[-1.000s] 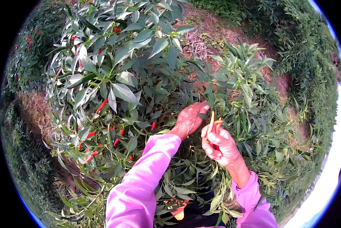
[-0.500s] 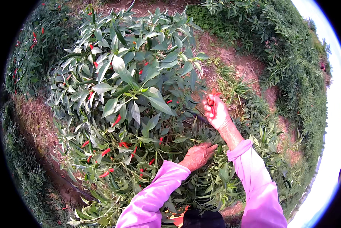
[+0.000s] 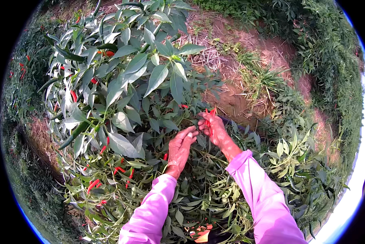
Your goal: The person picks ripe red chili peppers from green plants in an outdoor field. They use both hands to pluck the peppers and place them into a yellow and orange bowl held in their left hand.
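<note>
- Head view: bare reddish soil (image 3: 247, 69) with dry straw lies beyond a dense green chilli plant (image 3: 129, 85), and more bushes ring the edge.
- Red chillies (image 3: 119, 170) hang among the lower leaves at the left (others show higher up, small and scattered).
- The right hand (image 3: 213, 127) is curled shut round a small bunch of picked red chillies (image 3: 210, 112), whose tips stick up above the fingers.
- The left hand (image 3: 181, 147) lies just beside it, fingers loosely extended and together, resting on the foliage; its fingertips nearly touch the right hand, and I cannot tell whether they pinch anything.
- Both forearms wear pink sleeves (image 3: 264, 199), coming in from the lower edge.
</note>
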{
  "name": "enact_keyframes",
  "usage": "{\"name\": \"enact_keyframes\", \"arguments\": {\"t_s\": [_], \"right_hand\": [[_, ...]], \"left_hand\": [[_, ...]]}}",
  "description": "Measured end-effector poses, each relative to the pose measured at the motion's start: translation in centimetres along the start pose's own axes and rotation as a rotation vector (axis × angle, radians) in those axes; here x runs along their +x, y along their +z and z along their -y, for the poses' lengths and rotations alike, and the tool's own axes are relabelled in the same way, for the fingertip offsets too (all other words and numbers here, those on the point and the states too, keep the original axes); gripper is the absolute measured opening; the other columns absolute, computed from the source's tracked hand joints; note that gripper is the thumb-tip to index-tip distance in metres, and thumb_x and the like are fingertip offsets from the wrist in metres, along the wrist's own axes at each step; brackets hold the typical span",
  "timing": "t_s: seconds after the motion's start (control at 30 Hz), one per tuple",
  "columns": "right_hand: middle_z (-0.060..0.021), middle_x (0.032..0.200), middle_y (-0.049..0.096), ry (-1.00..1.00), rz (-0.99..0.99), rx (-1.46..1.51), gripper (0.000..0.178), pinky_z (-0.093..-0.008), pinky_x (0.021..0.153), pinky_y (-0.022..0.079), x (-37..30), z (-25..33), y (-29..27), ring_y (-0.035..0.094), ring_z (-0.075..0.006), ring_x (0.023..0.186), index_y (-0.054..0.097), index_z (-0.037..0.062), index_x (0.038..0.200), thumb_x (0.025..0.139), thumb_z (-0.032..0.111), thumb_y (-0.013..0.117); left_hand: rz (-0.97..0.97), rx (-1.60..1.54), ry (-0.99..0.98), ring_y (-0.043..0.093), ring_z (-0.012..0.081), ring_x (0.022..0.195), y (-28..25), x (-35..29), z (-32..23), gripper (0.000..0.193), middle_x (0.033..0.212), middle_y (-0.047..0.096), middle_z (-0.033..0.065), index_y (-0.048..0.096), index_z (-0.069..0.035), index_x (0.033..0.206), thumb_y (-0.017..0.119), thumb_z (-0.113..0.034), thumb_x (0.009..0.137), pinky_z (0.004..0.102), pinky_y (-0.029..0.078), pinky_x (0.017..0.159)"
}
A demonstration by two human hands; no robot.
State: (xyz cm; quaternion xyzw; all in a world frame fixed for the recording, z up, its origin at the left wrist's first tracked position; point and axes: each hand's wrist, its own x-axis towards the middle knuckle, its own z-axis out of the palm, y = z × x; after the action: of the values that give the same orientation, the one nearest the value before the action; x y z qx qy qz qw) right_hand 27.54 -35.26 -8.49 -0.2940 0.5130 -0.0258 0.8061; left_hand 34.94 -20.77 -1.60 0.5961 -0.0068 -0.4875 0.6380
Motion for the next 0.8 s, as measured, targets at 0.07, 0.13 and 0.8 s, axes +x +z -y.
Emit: {"name": "enact_keyframes", "arguments": {"t_s": [0.07,0.13,0.8], "right_hand": [[-0.0082,0.072,0.062,0.01,-0.092,0.009,0.028,-0.0204,0.036,0.04,-0.2,-0.2,-0.3,0.059,-0.0125,0.053,0.053,0.0004,0.104,0.088,0.023,0.05],[-0.009,0.073,0.063,0.04,-0.138,0.02,0.025,-0.0211,0.037,0.042,-0.3,-0.5,-0.5,0.06,-0.0138,0.054,0.054,0.0003,0.102,0.088,0.021,0.049],[-0.0008,0.06,0.054,-0.183,-0.131,-0.248,0.02,-0.0245,0.049,0.039,-0.2,-2.5,-2.1,0.048,-0.008,0.05,0.059,0.0056,0.096,0.084,0.021,0.054]], "left_hand": [[-0.001,0.187,-0.022,0.057,0.022,0.103,1.2,2.5,0.4,0.032,0.116,0.054,0.015,0.051,0.003,0.118,0.044,-0.011,0.09,0.0306,0.046,0.086],[-0.003,0.634,0.052,0.058,0.0241,0.102,2.2,5.2,1.0,0.032,0.112,0.056,0.0188,0.05,0.003,0.118,0.044,-0.007,0.088,0.0308,0.047,0.083],[-0.353,-0.015,-0.242,0.047,0.0055,0.056,0.0,16.6,9.6,0.026,0.082,0.062,0.0001,0.058,-0.012,0.088,0.061,-0.037,0.083,0.0179,0.034,0.044]]}}
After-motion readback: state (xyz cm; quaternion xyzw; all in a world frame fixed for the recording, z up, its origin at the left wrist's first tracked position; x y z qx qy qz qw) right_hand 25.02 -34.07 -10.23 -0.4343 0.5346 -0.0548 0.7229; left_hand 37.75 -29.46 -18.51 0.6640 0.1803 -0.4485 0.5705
